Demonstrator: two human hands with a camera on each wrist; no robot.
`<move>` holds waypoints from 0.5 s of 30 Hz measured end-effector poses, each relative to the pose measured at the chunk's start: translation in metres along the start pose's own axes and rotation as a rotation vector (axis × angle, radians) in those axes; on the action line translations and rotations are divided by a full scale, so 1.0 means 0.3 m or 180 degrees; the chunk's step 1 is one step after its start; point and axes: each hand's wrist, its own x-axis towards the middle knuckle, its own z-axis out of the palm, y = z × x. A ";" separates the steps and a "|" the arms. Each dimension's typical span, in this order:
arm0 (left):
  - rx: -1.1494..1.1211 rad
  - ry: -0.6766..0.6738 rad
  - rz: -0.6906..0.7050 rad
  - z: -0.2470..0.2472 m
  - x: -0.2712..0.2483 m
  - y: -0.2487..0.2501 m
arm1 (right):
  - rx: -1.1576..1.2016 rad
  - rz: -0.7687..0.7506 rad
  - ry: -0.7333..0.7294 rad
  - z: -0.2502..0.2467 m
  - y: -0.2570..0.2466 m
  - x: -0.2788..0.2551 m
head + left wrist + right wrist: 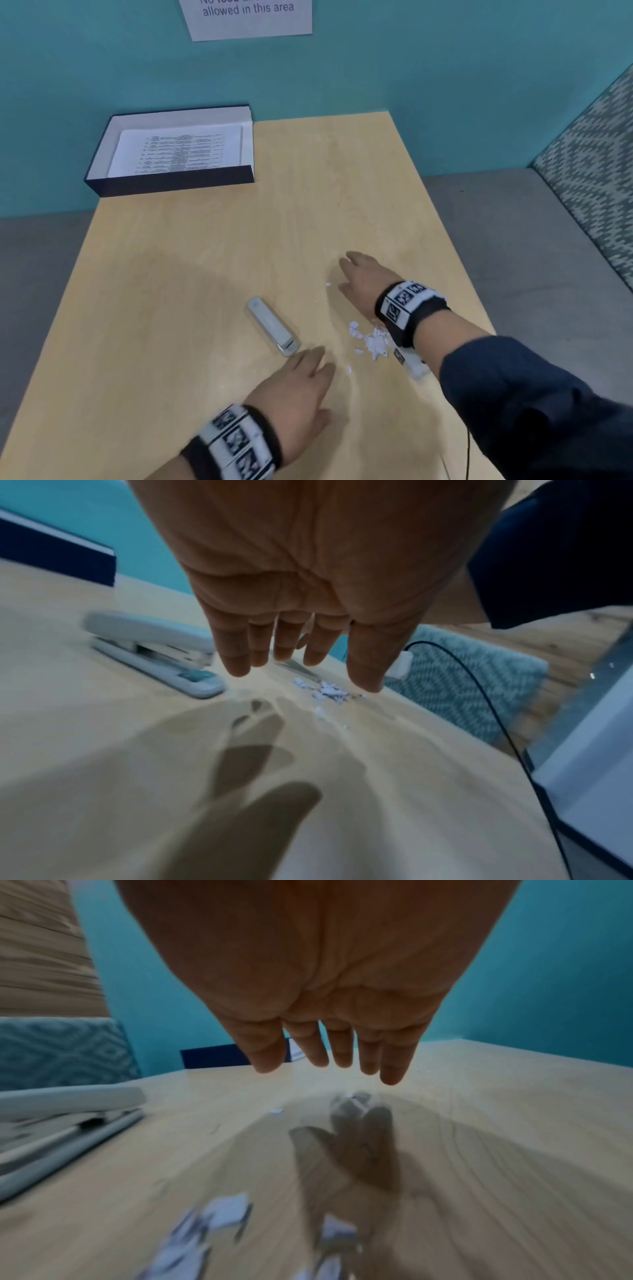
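Note:
A small heap of torn white paper scraps [371, 339] lies on the light wooden table [205, 257], with a few stray bits around it. My right hand [359, 274] hovers flat just beyond the heap, fingers straight, holding nothing; the scraps [219, 1226] show blurred under its wrist. My left hand [308, 373] hangs palm down near the front, fingers straight and empty, with the scraps [329, 691] just past its fingertips. A grey stapler [272, 325] lies between the hands, to the left of the heap; it also shows in the left wrist view as the stapler [154, 650].
A dark blue shallow box [171, 150] with printed sheets inside sits at the table's far left corner against the teal wall. A patterned seat [596, 164] stands to the right. A thin black cable [496, 723] hangs off the table's right edge.

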 end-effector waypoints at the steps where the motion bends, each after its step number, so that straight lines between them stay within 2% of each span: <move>1: -0.0129 0.0106 -0.0147 -0.004 0.048 0.019 | -0.0008 0.0009 -0.0101 0.003 0.003 0.034; 4: -0.0468 0.0420 -0.0705 -0.006 0.177 0.023 | -0.0228 -0.0030 -0.0395 0.048 0.013 0.058; 7: -0.0470 0.0332 -0.1062 -0.006 0.260 -0.011 | -0.0393 -0.0326 -0.0288 0.119 0.050 -0.064; 10: -0.0440 0.0200 -0.1129 0.000 0.316 -0.029 | -0.0486 -0.0805 -0.0012 0.182 0.091 -0.246; 12: -0.0327 0.0067 -0.1067 0.015 0.335 -0.019 | -0.0345 -0.0892 0.0341 0.200 0.109 -0.331; 13: -0.0244 0.0019 -0.0950 0.027 0.338 -0.006 | -0.0037 -0.0830 0.0449 0.203 0.118 -0.363; 15: -0.0139 -0.0056 -0.0583 0.058 0.335 0.026 | 0.0678 -0.0257 0.0581 0.199 0.140 -0.413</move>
